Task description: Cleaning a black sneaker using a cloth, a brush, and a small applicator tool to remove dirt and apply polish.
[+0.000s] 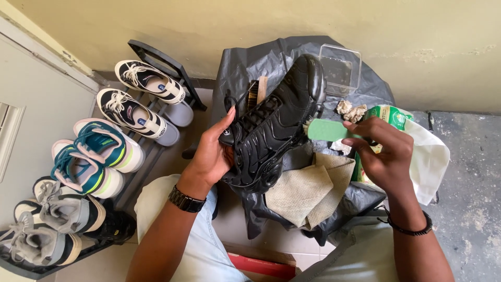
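— One clear plastic box (340, 68) at far edge of black plastic sheet (245, 68), apparently empty. Shoes?
— Eight on rack (156, 57) along left wall: two white, two teal, four grey.
— Hands?
— Left hand (211, 154) wrapped around black sneaker (276, 120) over sheet's middle; right hand (383, 156) fingers closed on green brush (326, 129), bristles touching sneaker.
— Around?
— Folded cloth (305, 193) beneath, white bag (430, 156) at right edge.

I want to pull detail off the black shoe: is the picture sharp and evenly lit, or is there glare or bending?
Head view: soft daylight, no harsh shadows; the black shoe is sharp with mild sheen on its toe; the green brush in the right hand is slightly soft; wide-lens bending curves the edges.
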